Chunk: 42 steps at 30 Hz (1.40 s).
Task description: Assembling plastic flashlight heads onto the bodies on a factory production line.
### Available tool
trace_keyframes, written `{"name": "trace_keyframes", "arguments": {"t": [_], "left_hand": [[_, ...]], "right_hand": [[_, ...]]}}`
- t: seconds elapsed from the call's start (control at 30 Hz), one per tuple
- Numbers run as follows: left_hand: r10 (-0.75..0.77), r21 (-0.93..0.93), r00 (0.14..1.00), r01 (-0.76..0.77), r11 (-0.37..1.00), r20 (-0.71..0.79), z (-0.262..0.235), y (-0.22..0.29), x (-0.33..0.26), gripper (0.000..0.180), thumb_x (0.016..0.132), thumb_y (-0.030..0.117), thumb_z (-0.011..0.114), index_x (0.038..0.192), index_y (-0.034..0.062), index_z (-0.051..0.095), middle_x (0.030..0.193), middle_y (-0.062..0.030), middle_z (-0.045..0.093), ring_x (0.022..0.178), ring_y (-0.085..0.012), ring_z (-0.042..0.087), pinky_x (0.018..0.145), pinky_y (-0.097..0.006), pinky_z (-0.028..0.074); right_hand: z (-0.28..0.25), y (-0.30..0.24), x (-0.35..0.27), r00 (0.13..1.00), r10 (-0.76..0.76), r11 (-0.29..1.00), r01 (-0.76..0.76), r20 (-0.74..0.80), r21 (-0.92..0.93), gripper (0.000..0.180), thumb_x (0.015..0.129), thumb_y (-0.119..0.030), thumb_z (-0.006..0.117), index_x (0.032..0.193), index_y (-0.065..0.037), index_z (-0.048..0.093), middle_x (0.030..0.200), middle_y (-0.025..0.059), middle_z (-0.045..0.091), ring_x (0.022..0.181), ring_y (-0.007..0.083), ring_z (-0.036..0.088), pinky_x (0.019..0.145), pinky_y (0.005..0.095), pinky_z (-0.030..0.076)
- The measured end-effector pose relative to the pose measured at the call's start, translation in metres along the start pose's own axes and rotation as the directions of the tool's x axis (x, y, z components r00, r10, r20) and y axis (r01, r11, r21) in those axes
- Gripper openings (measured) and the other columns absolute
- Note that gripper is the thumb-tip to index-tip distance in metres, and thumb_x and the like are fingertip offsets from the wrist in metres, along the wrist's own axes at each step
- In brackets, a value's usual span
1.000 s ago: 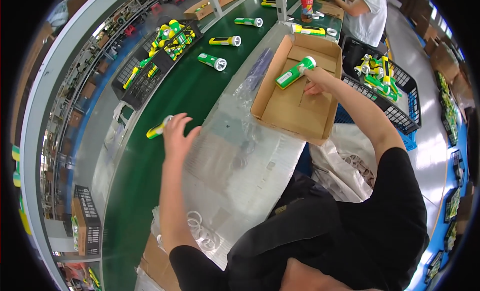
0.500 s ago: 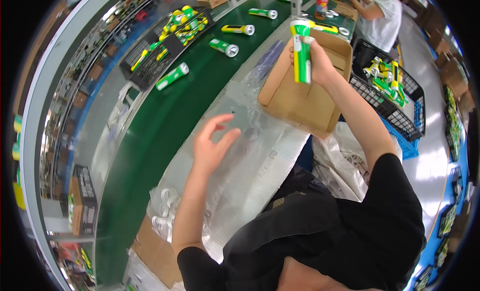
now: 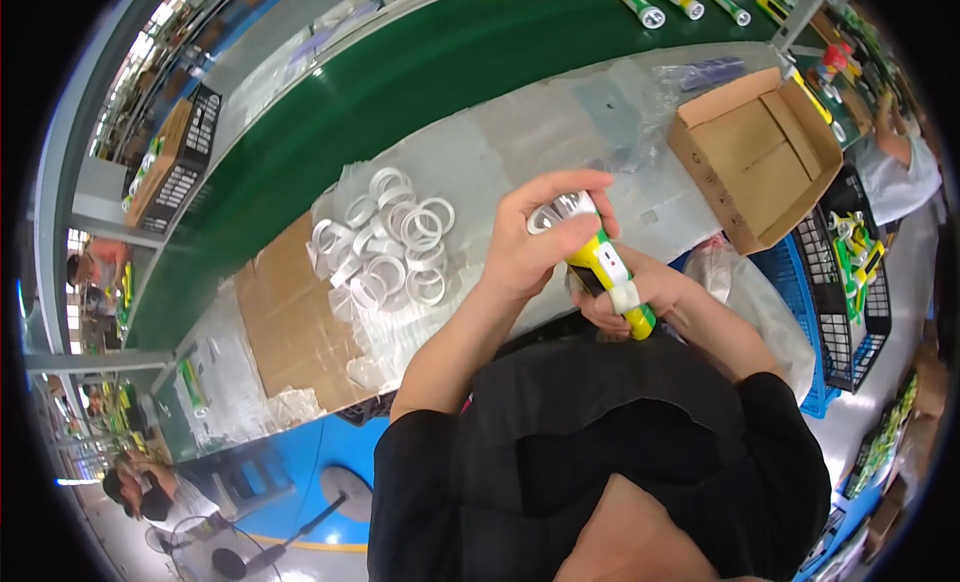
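Observation:
A yellow and green flashlight [image 3: 600, 264] with a silver head is held close to my chest, above the grey work surface. My left hand [image 3: 540, 237] wraps around its head end, fingers over the reflector rim. My right hand [image 3: 625, 297] grips the tail end of the body from below. A pile of white plastic rings [image 3: 390, 247] lies on clear plastic sheeting to the left of my hands.
An open cardboard box [image 3: 755, 157] sits at the right on the work surface. Beyond runs a green conveyor belt [image 3: 400, 92] carrying more flashlights [image 3: 645, 4]. A flat cardboard sheet [image 3: 290, 327] lies left. Black crates [image 3: 850, 272] with flashlights stand right; other people work nearby.
My right hand carried the flashlight from over the cardboard box back toward my body. My left hand moved in from the table and closed on its head. The view tilted down toward the rings.

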State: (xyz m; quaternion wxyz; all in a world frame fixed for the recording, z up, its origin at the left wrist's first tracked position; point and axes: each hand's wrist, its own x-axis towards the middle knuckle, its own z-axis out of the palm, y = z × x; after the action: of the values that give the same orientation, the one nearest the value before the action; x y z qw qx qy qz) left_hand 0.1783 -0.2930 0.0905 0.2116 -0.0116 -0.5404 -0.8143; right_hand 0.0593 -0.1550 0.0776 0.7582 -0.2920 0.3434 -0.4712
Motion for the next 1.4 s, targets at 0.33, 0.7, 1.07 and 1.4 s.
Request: {"name": "trace_keyframes", "arguments": {"t": [0.33, 0.7, 1.07, 1.4], "left_hand": [[0.179, 0.165, 0.9, -0.122, 0.979, -0.398, 0.0, -0.023, -0.014, 0.039, 0.091, 0.014, 0.058, 0.126, -0.004, 0.054, 0.097, -0.0092, 0.061, 0.088, -0.021, 0.063, 0.079, -0.033, 0.052], [0.073, 0.299, 0.9, 0.065, 0.952, -0.429, -0.025, -0.041, -0.023, 0.041, 0.099, 0.038, 0.05, 0.087, 0.0024, 0.066, 0.075, -0.0031, 0.059, 0.067, -0.0086, 0.052, 0.06, -0.024, 0.041], [-0.556, -0.163, 0.714, 0.544, 0.823, -0.425, -0.049, -0.05, -0.006, 0.061, 0.093, 0.058, 0.047, 0.091, 0.0002, 0.065, 0.075, -0.0114, 0.065, 0.058, -0.0179, 0.061, 0.048, -0.028, 0.046], [-0.644, -0.459, 0.713, 0.49, 0.741, -0.278, -0.048, -0.045, -0.018, 0.065, 0.097, 0.057, 0.041, 0.111, -0.0038, 0.061, 0.096, -0.0176, 0.069, 0.082, -0.028, 0.071, 0.061, -0.03, 0.059]], "right_hand": [[-0.005, -0.002, 0.023, 0.828, -0.488, 0.409, -0.064, -0.277, -0.91, 0.04, 0.068, -0.018, 0.073, 0.1, -0.001, 0.056, 0.079, 0.0118, 0.064, 0.071, 0.0237, 0.064, 0.068, 0.0376, 0.051], [0.01, -0.012, -0.013, 0.953, 0.297, 0.955, -0.295, -0.068, 0.037, 0.05, 0.085, -0.02, 0.068, 0.126, -0.006, 0.043, 0.089, 0.014, 0.062, 0.068, 0.022, 0.065, 0.062, 0.0375, 0.052], [0.052, -0.075, 0.003, 0.984, -0.151, -0.894, -0.177, -0.094, -0.412, 0.049, 0.074, -0.014, 0.069, 0.118, -0.008, 0.049, 0.081, 0.0092, 0.055, 0.065, 0.0259, 0.063, 0.055, 0.0391, 0.048], [0.044, -0.069, -0.046, 0.9, -0.348, -0.392, -0.393, -0.261, -0.832, 0.054, 0.085, -0.035, 0.067, 0.127, -0.007, 0.047, 0.09, 0.0155, 0.063, 0.079, 0.0377, 0.063, 0.067, 0.042, 0.049]]}}
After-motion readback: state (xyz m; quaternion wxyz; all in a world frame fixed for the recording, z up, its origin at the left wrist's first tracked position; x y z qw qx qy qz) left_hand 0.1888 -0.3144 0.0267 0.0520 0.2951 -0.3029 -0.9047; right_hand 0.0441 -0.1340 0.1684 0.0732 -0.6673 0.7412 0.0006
